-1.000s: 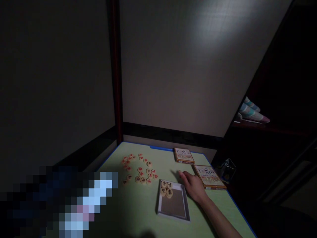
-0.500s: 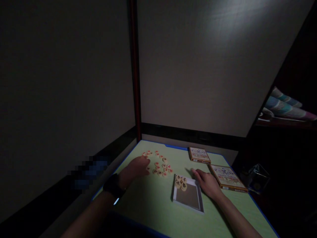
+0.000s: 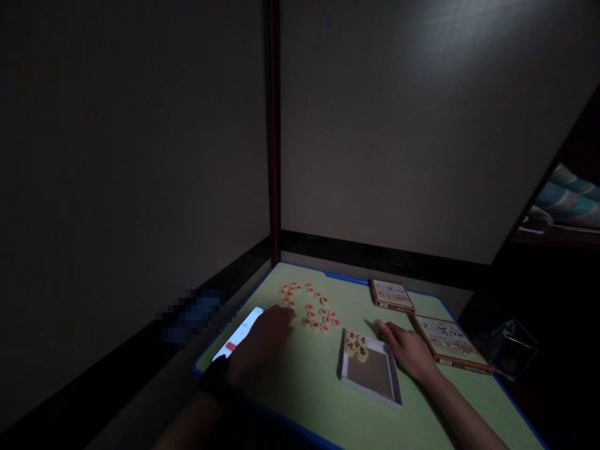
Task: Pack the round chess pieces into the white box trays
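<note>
My left hand (image 3: 270, 332), with a dark band on the wrist, reaches over the table from the left. It is slightly blurred, its fingers curled down around a Chinese chess piece mostly hidden at the fingertips. Beyond it lie loose round Chinese chess pieces (image 3: 324, 301), most with red characters, some with black. A shallow white box tray (image 3: 372, 395) holds several black-lettered pieces (image 3: 360, 354) in its far left corner. Beside the tray's right wall rests my right hand (image 3: 409, 351), its thumb side up and fingers loosely extended, with nothing visible in it.
Two flat printed boxes lie at the right, one (image 3: 392, 295) farther back and one (image 3: 450, 342) nearer. A lit phone (image 3: 241, 334) lies by the left edge of the green table (image 3: 295, 387). Walls (image 3: 375, 156) stand close behind and left. A clear container (image 3: 515, 350) is beyond the right edge.
My left hand has drawn slightly nearer and closed over a piece, and the phone beneath it now shows. The view has swung left. My right hand stays by the tray.
</note>
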Motion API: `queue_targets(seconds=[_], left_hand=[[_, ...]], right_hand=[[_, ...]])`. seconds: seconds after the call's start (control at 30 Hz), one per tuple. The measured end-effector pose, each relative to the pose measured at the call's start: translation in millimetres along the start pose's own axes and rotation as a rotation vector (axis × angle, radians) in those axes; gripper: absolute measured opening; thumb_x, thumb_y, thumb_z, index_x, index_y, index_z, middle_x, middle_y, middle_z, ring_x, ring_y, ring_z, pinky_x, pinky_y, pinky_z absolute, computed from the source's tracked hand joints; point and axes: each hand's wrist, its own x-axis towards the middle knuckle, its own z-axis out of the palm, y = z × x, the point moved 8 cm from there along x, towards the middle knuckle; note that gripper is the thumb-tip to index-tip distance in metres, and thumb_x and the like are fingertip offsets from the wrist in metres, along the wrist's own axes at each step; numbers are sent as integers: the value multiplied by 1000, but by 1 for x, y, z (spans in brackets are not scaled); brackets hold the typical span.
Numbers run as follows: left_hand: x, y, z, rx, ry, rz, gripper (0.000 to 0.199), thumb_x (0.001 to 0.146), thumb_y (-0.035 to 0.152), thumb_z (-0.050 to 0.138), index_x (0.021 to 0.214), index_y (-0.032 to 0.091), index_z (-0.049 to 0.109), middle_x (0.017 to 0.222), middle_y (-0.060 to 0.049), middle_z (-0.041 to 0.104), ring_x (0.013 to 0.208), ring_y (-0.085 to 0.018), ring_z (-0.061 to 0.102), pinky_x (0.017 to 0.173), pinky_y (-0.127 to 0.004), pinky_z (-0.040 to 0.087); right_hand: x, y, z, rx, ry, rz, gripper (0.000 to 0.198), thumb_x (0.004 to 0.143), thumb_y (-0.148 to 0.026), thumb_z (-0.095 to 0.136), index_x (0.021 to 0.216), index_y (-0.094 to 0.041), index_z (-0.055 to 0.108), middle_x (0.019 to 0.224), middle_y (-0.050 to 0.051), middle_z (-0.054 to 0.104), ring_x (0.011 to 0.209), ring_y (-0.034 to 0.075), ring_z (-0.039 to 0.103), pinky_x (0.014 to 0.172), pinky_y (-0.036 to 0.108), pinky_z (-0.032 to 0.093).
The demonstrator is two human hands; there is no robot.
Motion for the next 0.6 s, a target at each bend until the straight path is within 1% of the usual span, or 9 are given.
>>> queue_targets(seconds=[0.1,0.2,0.3,0.37,0.5,0.6], left_hand=[[11,5,14,-3,-21,-38,31,91,15,52,121,10,57,127,-18,57,119,-29,52,104,-43,41],[20,6,22,-15,-23,-26,27,91,10,45,115,11,57,124,-16,58,119,-27,52,104,-41,41],[28,8,23,-52,-17,-10,26,92,7,38,109,11,58,119,-16,59,116,-24,54,103,-38,41],[34,11,21,-77,-5,-11,27,90,4,37,106,11,58,118,-15,59,113,-23,54,103,-35,41],[48,17,18,-110,19,-12,32,87,0,35,104,11,59,114,-14,60,109,-21,55,100,-33,42],[58,19,21,-117,8,-5,35,84,-3,34,105,11,59,113,-13,61,108,-20,56,100,-31,42]], right_hand=[[-2,-2,-2,5,5,-13,54,98,-49,21,91,-22,67,83,10,74,83,27,70,70,31,45],[-2,-3,-3,5,4,-11,55,98,-50,20,89,-22,67,82,10,74,81,27,70,69,31,45],[-2,-3,-4,0,5,-6,55,98,-50,21,90,-21,67,81,10,74,79,27,70,69,31,44],[-1,-3,-3,-1,2,-7,54,98,-50,22,89,-21,67,80,10,74,79,27,70,69,31,44],[-1,-2,-2,-6,12,-5,53,99,-48,23,91,-21,67,82,11,74,81,27,70,69,30,44],[-1,-1,-1,-16,12,-4,53,99,-48,23,91,-21,67,81,10,74,81,26,71,69,30,44]])
